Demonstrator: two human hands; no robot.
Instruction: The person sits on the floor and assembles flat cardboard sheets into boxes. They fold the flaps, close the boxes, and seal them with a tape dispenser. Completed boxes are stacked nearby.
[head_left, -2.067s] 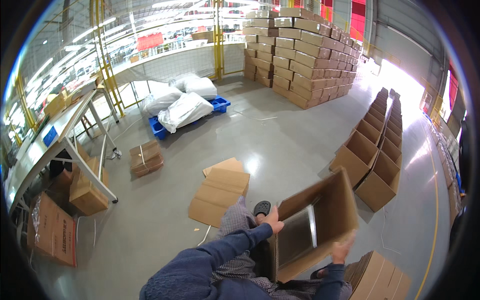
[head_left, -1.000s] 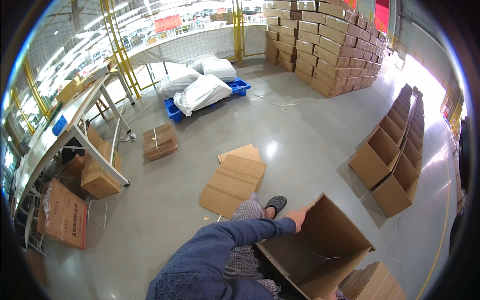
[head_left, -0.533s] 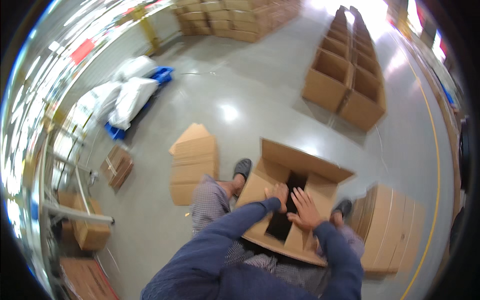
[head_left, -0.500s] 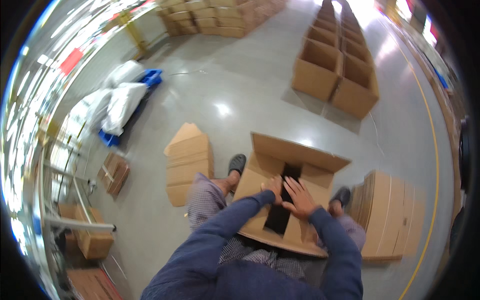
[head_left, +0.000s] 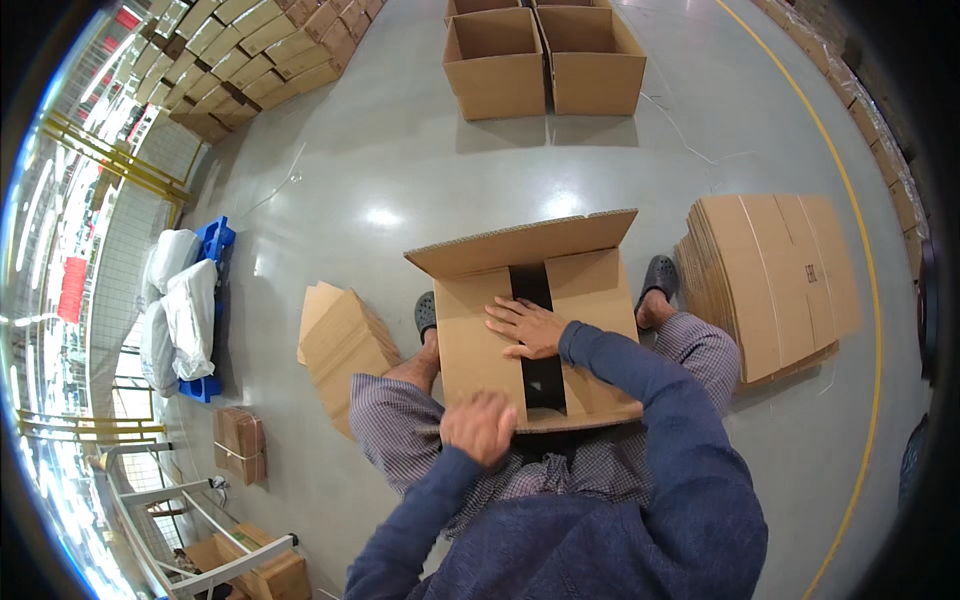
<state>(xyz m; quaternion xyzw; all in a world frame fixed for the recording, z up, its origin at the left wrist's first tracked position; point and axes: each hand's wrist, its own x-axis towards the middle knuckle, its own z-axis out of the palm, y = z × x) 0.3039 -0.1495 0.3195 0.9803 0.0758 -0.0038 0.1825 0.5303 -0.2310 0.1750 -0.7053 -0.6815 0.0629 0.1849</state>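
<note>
The person looks straight down over their own body. Both arms, in dark blue sleeves, come in from the lower edge. The right arm bends at the elbow and crosses inward, its forearm angled up and to the left; the right hand (head_left: pixel 528 327) lies flat, palm down, fingers spread and pointing left. The left arm reaches up from the lower left, and the left hand (head_left: pixel 481 425) is loosely curled, knuckles toward the camera, blurred. The two hands are near each other but apart. Checked trouser legs and dark shoes show beyond them
</note>
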